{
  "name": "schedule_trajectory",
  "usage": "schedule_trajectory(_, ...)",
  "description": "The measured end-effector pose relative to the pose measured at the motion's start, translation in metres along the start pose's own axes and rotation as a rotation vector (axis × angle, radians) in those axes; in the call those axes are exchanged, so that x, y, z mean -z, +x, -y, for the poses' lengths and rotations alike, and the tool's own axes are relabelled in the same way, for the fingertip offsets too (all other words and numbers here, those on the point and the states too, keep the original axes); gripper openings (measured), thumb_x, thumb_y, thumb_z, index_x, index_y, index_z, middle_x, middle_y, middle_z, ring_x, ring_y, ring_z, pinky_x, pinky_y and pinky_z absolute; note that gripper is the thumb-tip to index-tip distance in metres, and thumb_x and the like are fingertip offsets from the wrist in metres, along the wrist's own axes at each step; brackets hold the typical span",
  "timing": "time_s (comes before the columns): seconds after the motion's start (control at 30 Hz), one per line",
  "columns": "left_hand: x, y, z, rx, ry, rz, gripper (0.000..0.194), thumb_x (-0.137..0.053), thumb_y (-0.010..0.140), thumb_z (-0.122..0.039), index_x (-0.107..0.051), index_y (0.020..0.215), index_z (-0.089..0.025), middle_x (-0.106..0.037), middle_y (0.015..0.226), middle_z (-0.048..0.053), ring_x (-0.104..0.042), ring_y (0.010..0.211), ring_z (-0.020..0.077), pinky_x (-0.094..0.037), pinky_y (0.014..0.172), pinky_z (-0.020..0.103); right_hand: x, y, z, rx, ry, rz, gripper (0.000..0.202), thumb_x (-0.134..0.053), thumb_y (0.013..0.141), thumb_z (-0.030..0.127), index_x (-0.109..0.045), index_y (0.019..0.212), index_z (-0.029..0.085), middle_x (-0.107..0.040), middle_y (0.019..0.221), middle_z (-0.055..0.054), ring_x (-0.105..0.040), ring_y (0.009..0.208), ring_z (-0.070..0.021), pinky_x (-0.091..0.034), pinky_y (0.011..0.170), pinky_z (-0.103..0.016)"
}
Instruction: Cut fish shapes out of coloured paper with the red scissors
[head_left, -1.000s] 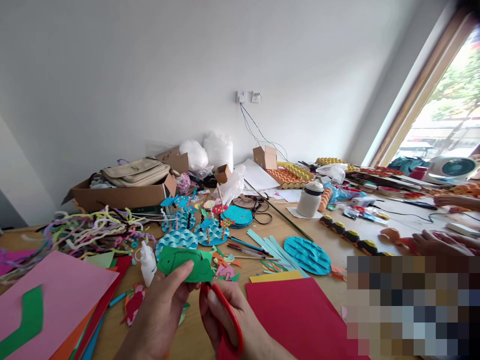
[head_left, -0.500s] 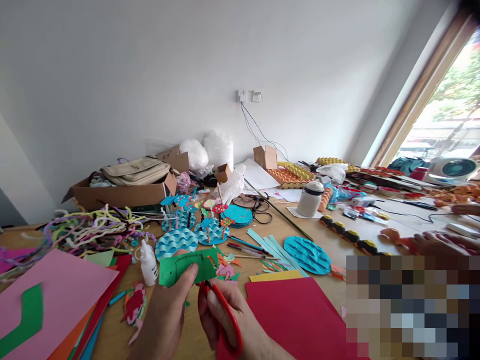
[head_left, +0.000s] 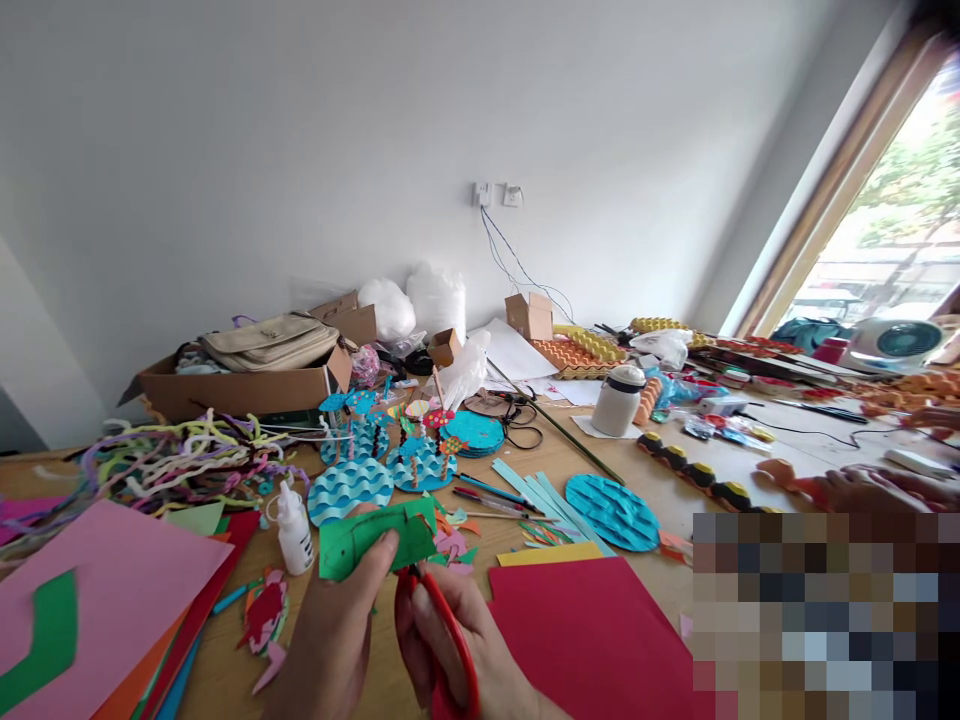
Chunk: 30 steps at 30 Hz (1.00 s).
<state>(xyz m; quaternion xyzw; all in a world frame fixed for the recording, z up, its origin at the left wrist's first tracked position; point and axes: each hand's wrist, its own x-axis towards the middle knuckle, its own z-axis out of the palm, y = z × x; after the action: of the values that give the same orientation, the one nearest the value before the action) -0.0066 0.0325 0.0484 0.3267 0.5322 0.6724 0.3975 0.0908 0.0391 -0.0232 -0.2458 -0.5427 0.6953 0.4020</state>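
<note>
My left hand [head_left: 341, 610] pinches a piece of green paper [head_left: 349, 540] with a dark outline drawn on it. Red-handled scissors [head_left: 456, 635] are gripped in my right hand [head_left: 450, 620], their blades at the paper's lower right edge and mostly hidden by it. Behind the paper lie pink, orange and green paper scraps [head_left: 450, 540]. A white glue bottle [head_left: 295, 530] stands just left of my left hand. Red paper [head_left: 585, 620] lies to the right of my right hand.
Pink paper [head_left: 127, 590] tops a stack at left, beside tangled pipe cleaners [head_left: 187, 465]. Blue wavy discs [head_left: 349, 490] bear paper fish on sticks. Another blue disc [head_left: 611, 510] and a lidded jar [head_left: 619, 402] are at right. Another person's hands [head_left: 870, 492] rest at far right.
My hands hold nearly the same pose; the green paper and scissors have shifted only very slightly. The whole view has moved a little.
</note>
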Motion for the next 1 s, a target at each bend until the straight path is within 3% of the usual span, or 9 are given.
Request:
schedule_trajectory(0.2,0.000,0.001,0.005,0.076,-0.023,-0.028,0.014,-0.070,0.049,-0.018,-0.057,0.049,-0.024,-0.061,0.050,-0.002,-0.062,0.081,0.0279,-0.050,0.068,0.031,-0.003,0.002,0.004,0.040,-0.026,-0.010,0.053,-0.043,0.073,0.070,-0.043,0.068,0.017,-0.036,0.035,0.009,-0.028,0.027,-0.0030,-0.017,0.028,-0.015)
schedule_trajectory(0.37,0.003,0.005,0.019,0.121,-0.156,-0.029,0.021,-0.072,0.053,-0.020,-0.062,0.071,-0.023,-0.067,0.075,-0.005,-0.062,0.079,0.0187,-0.048,0.069,0.025,-0.005,0.001,0.006,0.042,-0.036,-0.012,0.051,-0.042,0.076,0.068,-0.044,0.069,0.017,-0.036,0.035,0.009,-0.028,0.026,-0.0028,-0.016,0.028,-0.015)
schedule_trajectory(0.67,0.006,0.005,0.028,0.149,-0.190,0.027,0.021,-0.072,0.057,-0.023,-0.062,0.076,-0.024,-0.067,0.072,-0.007,-0.062,0.071,0.0156,-0.048,0.063,0.023,-0.005,0.005,0.002,0.005,0.008,-0.047,0.054,-0.046,0.069,0.071,-0.042,0.065,0.018,-0.033,0.034,0.011,-0.027,0.024,-0.0020,-0.018,0.026,-0.014)
schedule_trajectory(0.9,0.006,0.005,0.021,0.069,-0.083,-0.012,0.016,-0.073,0.054,-0.018,-0.064,0.067,-0.022,-0.067,0.068,-0.004,-0.063,0.081,0.0202,-0.048,0.072,0.025,-0.007,0.004,0.003,0.000,0.014,-0.051,0.052,-0.049,0.070,0.070,-0.041,0.062,0.018,-0.034,0.033,0.011,-0.027,0.025,-0.0023,-0.018,0.025,-0.013)
schedule_trajectory(1.0,0.010,0.007,0.023,0.031,-0.072,0.002,0.016,-0.072,0.057,-0.020,-0.065,0.071,-0.023,-0.069,0.071,-0.004,-0.063,0.084,0.0205,-0.047,0.076,0.027,-0.008,0.004,0.005,-0.014,-0.015,-0.055,0.053,-0.048,0.068,0.071,-0.040,0.060,0.019,-0.034,0.032,0.010,-0.028,0.025,-0.0025,-0.019,0.025,-0.013)
